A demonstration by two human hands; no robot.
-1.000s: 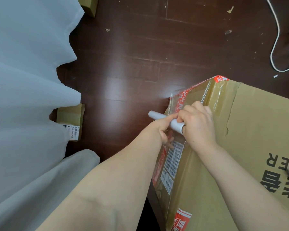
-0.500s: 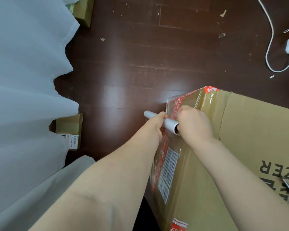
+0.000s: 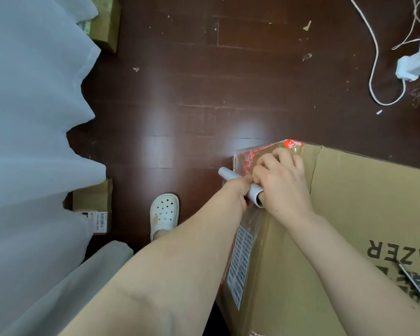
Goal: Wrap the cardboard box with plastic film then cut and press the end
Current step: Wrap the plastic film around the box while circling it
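Left hand [image 3: 238, 190] grips the roll [image 3: 228, 174] while the right hand [image 3: 283, 184] has uncurled, fingers [image 3: 272, 157] now pressing film [image 3: 246, 158] onto the box [image 3: 361, 202] at its far corner, probably anchoring it.

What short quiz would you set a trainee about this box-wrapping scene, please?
1. True or false: plastic film already covers the whole top of the cardboard box.
2. The left hand grips: A) scissors, B) the film roll, C) a cable.
3. Fill in: the right hand rests on the box's film-covered ____.

Key: 1 false, most of the top is bare cardboard; 2 B; 3 corner.
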